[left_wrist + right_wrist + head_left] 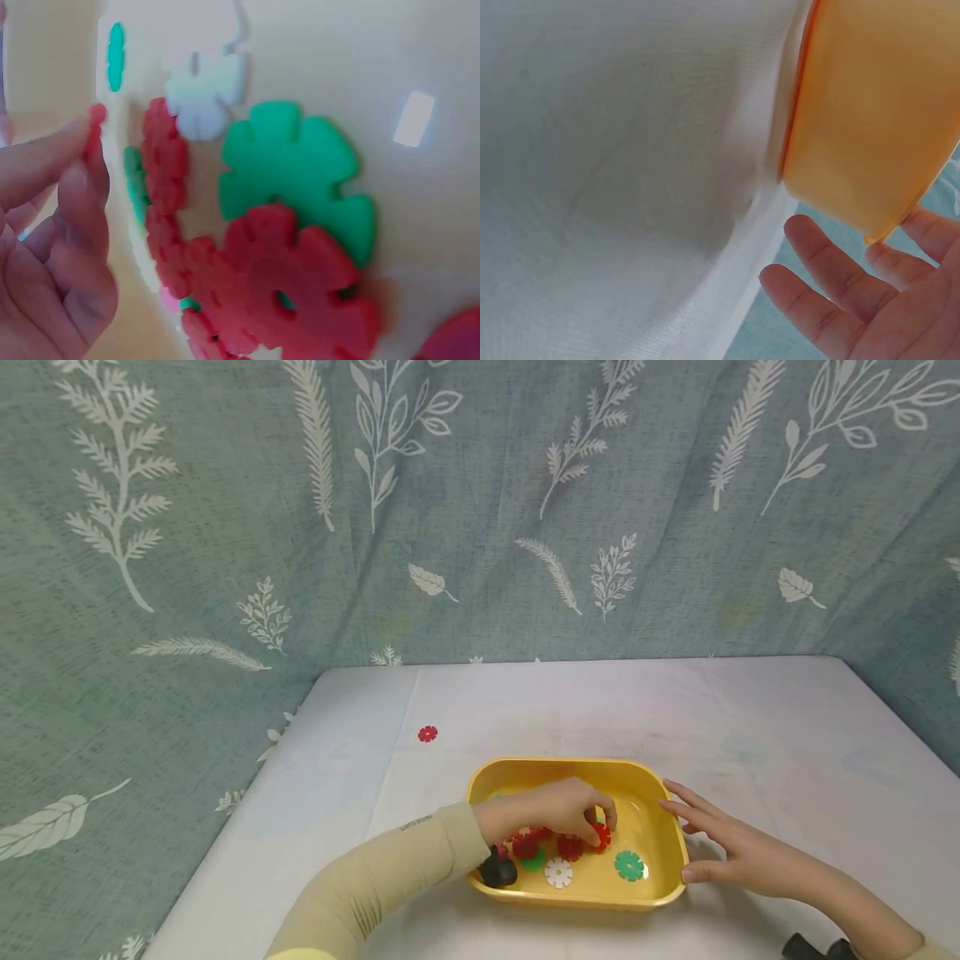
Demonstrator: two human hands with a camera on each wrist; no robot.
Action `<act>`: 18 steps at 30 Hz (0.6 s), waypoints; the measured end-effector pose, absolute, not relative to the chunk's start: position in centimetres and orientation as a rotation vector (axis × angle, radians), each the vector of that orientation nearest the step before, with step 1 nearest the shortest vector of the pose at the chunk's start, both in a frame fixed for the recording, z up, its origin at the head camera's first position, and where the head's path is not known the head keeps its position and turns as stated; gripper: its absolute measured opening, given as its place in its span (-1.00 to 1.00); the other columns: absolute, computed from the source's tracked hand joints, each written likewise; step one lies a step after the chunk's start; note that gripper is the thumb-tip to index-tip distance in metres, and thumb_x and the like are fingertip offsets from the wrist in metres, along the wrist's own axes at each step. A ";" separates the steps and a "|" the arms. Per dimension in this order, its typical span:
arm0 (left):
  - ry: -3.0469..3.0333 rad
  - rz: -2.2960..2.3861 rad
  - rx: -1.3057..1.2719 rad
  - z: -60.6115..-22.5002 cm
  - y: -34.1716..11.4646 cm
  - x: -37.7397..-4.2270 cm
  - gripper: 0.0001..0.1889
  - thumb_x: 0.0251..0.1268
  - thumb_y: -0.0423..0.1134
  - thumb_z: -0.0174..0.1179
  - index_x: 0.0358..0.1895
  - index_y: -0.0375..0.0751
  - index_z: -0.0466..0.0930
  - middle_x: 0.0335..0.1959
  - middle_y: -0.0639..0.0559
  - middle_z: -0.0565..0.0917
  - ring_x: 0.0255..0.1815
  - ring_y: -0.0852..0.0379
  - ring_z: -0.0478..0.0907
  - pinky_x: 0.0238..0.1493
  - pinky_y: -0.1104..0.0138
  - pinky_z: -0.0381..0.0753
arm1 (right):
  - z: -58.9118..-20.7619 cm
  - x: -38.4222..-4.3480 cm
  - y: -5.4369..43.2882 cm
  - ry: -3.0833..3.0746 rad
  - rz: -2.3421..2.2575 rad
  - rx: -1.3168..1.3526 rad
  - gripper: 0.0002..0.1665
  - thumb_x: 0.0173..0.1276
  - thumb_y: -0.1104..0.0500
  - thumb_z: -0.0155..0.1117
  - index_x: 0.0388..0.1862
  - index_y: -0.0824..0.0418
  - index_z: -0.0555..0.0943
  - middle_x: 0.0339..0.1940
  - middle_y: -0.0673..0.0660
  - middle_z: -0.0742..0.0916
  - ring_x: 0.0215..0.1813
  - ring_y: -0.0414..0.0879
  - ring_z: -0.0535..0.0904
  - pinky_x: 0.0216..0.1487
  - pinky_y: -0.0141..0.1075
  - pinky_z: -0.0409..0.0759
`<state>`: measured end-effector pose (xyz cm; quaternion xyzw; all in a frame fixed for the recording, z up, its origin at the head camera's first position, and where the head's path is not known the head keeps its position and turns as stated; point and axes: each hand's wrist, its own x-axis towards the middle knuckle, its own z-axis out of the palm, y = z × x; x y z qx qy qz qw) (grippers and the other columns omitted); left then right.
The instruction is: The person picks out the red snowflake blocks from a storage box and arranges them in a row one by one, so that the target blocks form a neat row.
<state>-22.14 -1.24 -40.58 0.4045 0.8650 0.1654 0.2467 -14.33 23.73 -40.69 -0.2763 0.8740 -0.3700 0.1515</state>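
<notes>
My left hand reaches into a yellow tray and pinches a red flower-shaped disc between thumb and fingers. In the left wrist view that disc appears edge-on, raised above other red, green and white discs. Beneath the hand lie several red discs, a white disc and a green disc off to the right. At the tray's right end is my right hand, fingers spread and extended, with fingertips at the rim. The right wrist view shows those fingers beside the tray's outer wall.
A lone red disc lies on the white tablecloth beyond the tray's left end. Patterned teal fabric hangs behind and at both sides. The black device on the left wrist is over the tray's front left corner.
</notes>
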 end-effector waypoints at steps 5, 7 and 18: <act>2.304 0.709 0.868 -39.9 -1.4 -22.1 -0.81 0.08 -0.34 0.28 -0.20 -0.10 0.62 -0.65 0.11 0.56 -0.73 0.22 0.51 -0.60 0.47 0.51 | -40.6 -14.4 23.6 2.515 -1.047 -0.778 -0.07 0.19 -0.05 0.26 0.42 0.20 0.07 0.44 0.35 0.02 0.05 0.19 0.45 -0.09 0.24 0.41; 2.263 0.804 0.806 -39.4 -1.6 -22.2 -0.80 0.10 -0.37 0.26 -0.17 -0.15 0.62 -0.64 0.07 0.57 -0.71 0.20 0.53 -0.57 0.43 0.54 | -40.6 -14.4 23.6 2.514 -1.047 -0.787 -0.08 0.19 -0.05 0.25 0.42 0.19 0.08 0.45 0.32 0.02 0.06 0.16 0.45 -0.08 0.23 0.41; 2.240 1.146 0.611 -34.2 -4.0 -25.0 -0.75 0.18 -0.43 0.16 -0.07 -0.21 0.59 -0.45 -0.08 0.61 -0.35 -0.11 0.64 -0.34 0.30 0.62 | -40.6 -14.6 23.7 2.530 -1.030 -0.769 -0.07 0.16 -0.07 0.27 0.41 0.19 0.10 0.44 0.33 0.06 0.05 -0.10 0.45 -0.09 0.19 0.44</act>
